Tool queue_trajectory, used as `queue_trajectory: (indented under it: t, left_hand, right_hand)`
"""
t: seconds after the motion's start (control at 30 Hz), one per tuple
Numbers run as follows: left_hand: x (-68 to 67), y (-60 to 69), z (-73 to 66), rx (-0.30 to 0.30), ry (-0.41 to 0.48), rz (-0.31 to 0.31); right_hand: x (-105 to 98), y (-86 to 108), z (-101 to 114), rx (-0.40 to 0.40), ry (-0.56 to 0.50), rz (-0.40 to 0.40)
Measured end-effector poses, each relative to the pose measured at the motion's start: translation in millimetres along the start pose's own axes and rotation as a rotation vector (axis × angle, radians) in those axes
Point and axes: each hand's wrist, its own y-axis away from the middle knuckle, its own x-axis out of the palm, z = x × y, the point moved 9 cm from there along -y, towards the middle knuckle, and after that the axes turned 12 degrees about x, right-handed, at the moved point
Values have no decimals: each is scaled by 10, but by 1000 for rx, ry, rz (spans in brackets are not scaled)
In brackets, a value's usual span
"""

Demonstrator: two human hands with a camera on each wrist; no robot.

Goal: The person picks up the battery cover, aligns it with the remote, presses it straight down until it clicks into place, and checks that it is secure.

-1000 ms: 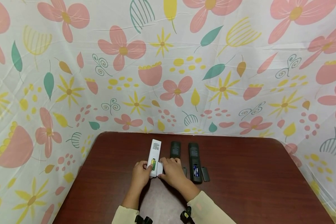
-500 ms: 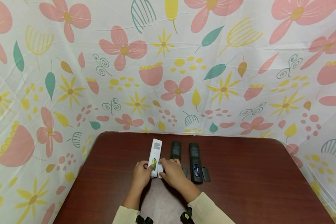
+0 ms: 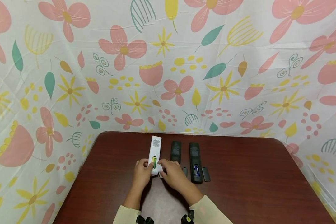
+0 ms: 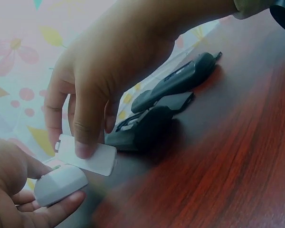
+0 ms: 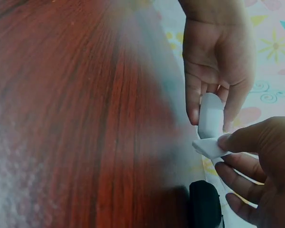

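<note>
A white remote (image 3: 155,149) lies back side up in my left hand (image 3: 141,175), its battery slot uncovered with a green and yellow battery (image 3: 154,161) inside. The left wrist view shows the remote's end (image 4: 61,185) gripped between thumb and fingers of my left hand (image 4: 9,180). My right hand (image 3: 175,174) pinches a white battery cover (image 4: 92,156) beside the remote. In the right wrist view the cover (image 5: 210,148) is between thumb and fingers of my right hand (image 5: 270,166), close against the remote (image 5: 211,114); whether they touch I cannot tell.
Right of the white remote lie two dark remotes, one (image 3: 175,150) partly behind my right hand, the other (image 3: 194,155) with blue batteries (image 3: 196,171) showing. Dark covers (image 3: 206,174) lie beside them on the brown table (image 3: 249,180). A flowered cloth (image 3: 184,68) hangs behind.
The white remote has shifted slightly toward the table's back edge with my left hand. The white cover has turned and is now more hidden by my right fingers.
</note>
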Motion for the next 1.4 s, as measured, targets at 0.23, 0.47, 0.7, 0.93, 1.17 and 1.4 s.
queue_trajectory:
  t: [0.23,0.47,0.7,0.93,1.17,1.4]
  left_hand:
    - [61,14,18,-52,104,27]
    - [113,43,-9,-73,187,45]
    - [169,58,-81,-88,302,46]
    - [237,90,-155,-70,331,71]
    - [294,106,-211,-49,376,75]
    - [354,113,-260,-46,460,78]
  right_hand:
    - [-35,46,-26,-11,-82,40]
    - [-102,95,-44,-25,-141,33]
    - [-176,108,-68,-32,-156,-17]
    - [-255,137,-100,-44,-134,-94]
    - [-302,153,-147,-50,-211,-131]
    - [-329,157,-215,-36,-251,-171]
